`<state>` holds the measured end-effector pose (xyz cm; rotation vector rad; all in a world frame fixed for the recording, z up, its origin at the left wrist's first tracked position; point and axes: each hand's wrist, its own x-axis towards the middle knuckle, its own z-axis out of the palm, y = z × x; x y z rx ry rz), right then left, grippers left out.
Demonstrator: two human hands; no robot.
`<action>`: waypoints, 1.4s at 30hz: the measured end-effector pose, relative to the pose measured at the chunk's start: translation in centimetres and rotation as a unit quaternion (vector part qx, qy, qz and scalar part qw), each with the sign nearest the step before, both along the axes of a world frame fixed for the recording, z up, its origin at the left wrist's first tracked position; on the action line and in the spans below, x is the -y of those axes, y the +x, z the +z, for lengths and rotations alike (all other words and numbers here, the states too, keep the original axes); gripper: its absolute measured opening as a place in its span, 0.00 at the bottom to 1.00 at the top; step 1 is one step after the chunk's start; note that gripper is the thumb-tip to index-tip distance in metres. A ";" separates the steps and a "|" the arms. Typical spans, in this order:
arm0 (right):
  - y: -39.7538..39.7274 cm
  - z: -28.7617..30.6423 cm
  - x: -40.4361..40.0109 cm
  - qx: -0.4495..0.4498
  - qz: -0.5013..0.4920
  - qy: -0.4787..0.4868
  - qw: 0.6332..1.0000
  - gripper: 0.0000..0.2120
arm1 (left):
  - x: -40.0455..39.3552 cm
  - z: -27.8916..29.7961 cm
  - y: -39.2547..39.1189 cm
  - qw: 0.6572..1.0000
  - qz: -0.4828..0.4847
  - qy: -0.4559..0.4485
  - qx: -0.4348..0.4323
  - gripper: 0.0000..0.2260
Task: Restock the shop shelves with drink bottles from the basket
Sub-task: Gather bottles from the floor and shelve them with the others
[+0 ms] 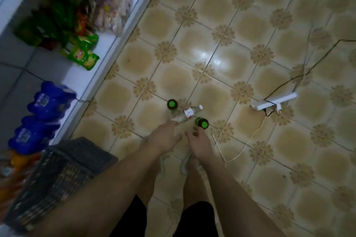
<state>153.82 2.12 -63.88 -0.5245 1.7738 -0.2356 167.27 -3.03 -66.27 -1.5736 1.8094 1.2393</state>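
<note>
— Gripping bottles in both hands, low over the patterned beige floor tiles (227, 25). The left hand (165, 136) has its fingers wrapped round the base of a clear plastic bottle with a white cap and a red-and-white label (185, 114), which lies tilted.

— And that dark bottle with the bright green cap (172, 104)?

— It sits right against the clear bottle, on its far side. Whether the left hand holds it too, I cannot tell. The right hand (198, 144) curls its fingers round a second dark bottle with a green cap (202, 122), just right of the clear bottle.

— Where's the basket?

— The dark grey slatted plastic basket (63, 175) is well to the left of the clear bottle and nearer the person. Its inside is blurred.

— Shelves?

— A white shelf (100, 54) runs along farther left of the clear bottle, carrying blue packs (50, 100), green snack bags (82, 54) and pinkish packets (115, 5).

— Anything to the right?

— A white power strip (273, 102) on the tiles, well apart from the clear bottle, with a black cable (317, 59) and a pale cord (248, 140) trailing.
</note>
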 end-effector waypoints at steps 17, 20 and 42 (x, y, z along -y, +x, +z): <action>3.5 -44.1 -5.9 0.086 -0.007 0.163 0.983 0.23 | 0.8 -45.4 -3.7 0.992 -0.022 -0.082 0.095 0.34; 4.0 -44.9 -6.3 0.096 -0.019 0.169 0.981 0.21 | 1.4 -46.0 -3.6 0.994 -0.003 -0.066 0.091 0.31; -2.1 -0.8 -2.6 0.109 -0.101 0.069 0.986 0.28 | -7.8 1.1 2.9 0.789 0.442 0.402 -0.141 0.09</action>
